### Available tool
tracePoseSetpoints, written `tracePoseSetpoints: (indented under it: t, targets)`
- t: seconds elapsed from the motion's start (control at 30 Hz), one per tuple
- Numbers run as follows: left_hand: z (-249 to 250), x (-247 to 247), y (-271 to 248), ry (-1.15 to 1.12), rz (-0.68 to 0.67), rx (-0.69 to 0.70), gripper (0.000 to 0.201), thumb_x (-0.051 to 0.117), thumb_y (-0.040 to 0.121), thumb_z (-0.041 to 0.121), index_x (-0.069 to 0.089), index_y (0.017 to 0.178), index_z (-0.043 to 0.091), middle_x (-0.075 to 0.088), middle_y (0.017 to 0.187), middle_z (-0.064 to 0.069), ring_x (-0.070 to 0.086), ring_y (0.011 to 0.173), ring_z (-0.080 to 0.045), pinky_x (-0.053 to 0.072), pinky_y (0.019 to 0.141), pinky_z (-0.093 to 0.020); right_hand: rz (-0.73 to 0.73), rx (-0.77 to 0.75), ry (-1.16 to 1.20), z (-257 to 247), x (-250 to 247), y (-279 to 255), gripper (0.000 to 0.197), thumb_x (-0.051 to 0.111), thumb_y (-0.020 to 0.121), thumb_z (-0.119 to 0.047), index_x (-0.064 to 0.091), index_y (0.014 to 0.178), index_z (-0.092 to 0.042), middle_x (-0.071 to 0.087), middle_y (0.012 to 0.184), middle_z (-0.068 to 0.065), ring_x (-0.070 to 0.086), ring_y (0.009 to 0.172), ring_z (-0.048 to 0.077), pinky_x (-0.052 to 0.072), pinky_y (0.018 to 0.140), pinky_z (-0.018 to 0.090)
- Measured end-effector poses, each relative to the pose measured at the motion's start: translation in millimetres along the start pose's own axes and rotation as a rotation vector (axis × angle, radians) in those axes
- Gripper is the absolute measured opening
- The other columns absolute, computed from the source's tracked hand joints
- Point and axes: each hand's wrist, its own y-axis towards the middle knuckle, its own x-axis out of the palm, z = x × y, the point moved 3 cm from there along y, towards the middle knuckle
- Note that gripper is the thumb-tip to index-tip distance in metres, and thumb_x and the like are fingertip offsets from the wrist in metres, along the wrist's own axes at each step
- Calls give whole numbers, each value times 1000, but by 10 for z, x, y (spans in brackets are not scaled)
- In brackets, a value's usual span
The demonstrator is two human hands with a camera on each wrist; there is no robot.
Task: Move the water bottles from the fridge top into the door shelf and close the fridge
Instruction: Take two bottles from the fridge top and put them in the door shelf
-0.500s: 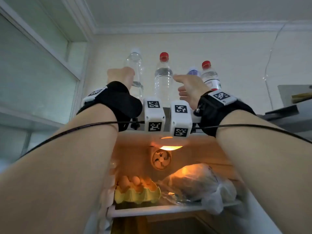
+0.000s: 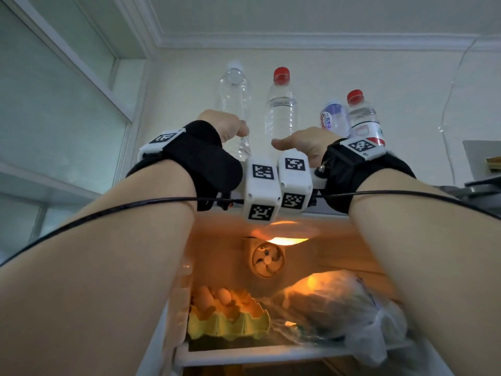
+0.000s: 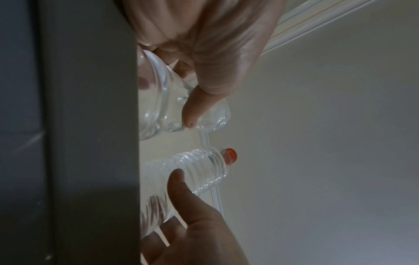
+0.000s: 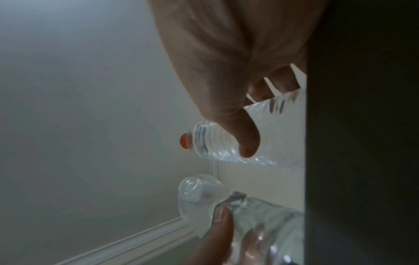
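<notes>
Several water bottles stand on the fridge top against the wall. My left hand grips the low part of the clear-capped bottle at the far left. In the left wrist view its thumb lies across that bottle. My right hand holds the tall red-capped bottle beside it, with the thumb in front and the fingers behind the bottle. A small purple-labelled bottle and a second red-capped bottle stand to the right. The door shelf is out of view.
Below my arms the fridge stands open and lit. Inside it are a yellow egg tray, a bagged bundle on the shelf and a fan at the back. A window frame runs along the left, and a cluttered ledge sits at the right.
My right hand has moved left from between the bottles and closed round the tall red-capped bottle. My left hand stays on the clear-capped bottle.
</notes>
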Motion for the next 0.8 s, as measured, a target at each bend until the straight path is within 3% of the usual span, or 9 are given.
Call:
tracePoseSetpoints:
  t: [0.13,0.23,0.33,0.5,0.57,0.67,0.8]
  targets:
    - [-21,-3,25,-198,30,33,45,73,79,16,60,119,0,65,109,-7,60,115,-29,48,100,-41,156,-70,40,-48,-5,-168,75,75,81,-26,40,142,-1,51,142,18,52,127,37,46,104,51]
    - [13,16,-78,-323,28,66,62,78,74,24,55,127,0,64,120,-8,58,115,-27,47,101,-41,208,-162,82,-156,-47,-362,83,76,81,-24,30,148,-4,43,150,14,44,135,35,41,109,52]
    - [82,56,-182,-435,-6,99,72,80,65,29,55,128,4,63,125,-9,60,115,-29,48,101,-46,236,-216,21,-332,-168,-590,86,77,79,-24,30,148,-3,45,149,14,46,133,33,42,109,50]
    - [279,258,-431,-556,-78,112,81,83,61,30,54,131,0,61,130,-11,59,112,-24,49,98,-43,320,-232,-102,-478,-523,-1035,87,78,79,-28,30,148,-3,43,151,10,42,137,30,39,112,47]
    - [350,393,-538,-620,-124,99,83,83,56,26,55,128,-2,61,132,-14,60,115,-26,49,99,-47,356,-226,-100,-473,-690,-1189,88,78,80,-22,27,149,-2,41,153,12,42,138,29,40,112,44]
    - [439,604,-729,-670,-202,85,77,80,55,22,57,125,-1,63,126,-16,61,113,-30,49,99,-49,438,-186,-111,-408,-936,-1395,87,80,77,-17,31,147,-2,48,148,13,46,134,29,41,111,45]
    - [526,918,-1033,-707,-317,67,64,80,66,20,60,123,-1,69,112,-8,66,102,-21,52,91,-34,511,-123,-136,-246,-1236,-1634,89,85,66,-17,40,141,-3,58,135,12,55,124,30,48,103,50]
